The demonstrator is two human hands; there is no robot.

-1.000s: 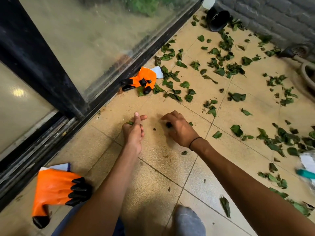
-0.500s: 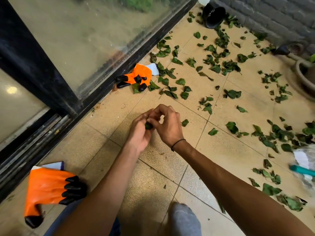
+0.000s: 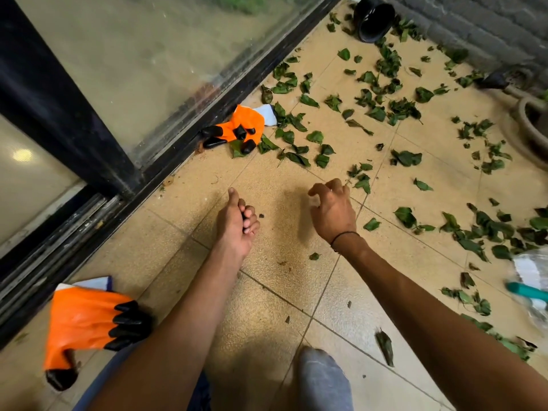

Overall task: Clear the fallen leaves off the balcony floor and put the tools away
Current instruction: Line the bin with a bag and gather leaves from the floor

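Green still covers most of the balcony floor (image 3: pixel 261 295). Head view, the only one I have.

Leaves (image 3: pixel 382 102): thickest toward the far wall and along my right side, thinning to stray bits and crumbs near my knees. The tiles directly under my hands carry only small fragments. I judge the clearing barely begun; nearly all the litter remains.

Left hand (image 3: pixel 237 223): fingers curled in against the palm around something small and dark, thumb lying straight along the top. Probably a few collected leaf bits, though I cannot tell exactly what.

Right hand (image 3: pixel 332 209): hovering just above the floor, fingers bent into a loose claw, holding nothing I can see. Fingertips point toward a small cluster of leaves (image 3: pixel 360 179) just beyond them. Likely the next pick.

Tools, none put away:
- one orange glove (image 3: pixel 89 318) with black claw tips lies by my left leg, near the door track;
- second orange glove (image 3: pixel 243 129) lies against the sliding door frame (image 3: pixel 184 143), leaves touching it;
- teal handle (image 3: pixel 526 292) at the right edge beside a clear plastic bag (image 3: pixel 530 268), both blurred.

Black pot (image 3: pixel 373 17) lies tipped at the far end.

Left: nearly all gathering, bagging, stowing gloves and tool.
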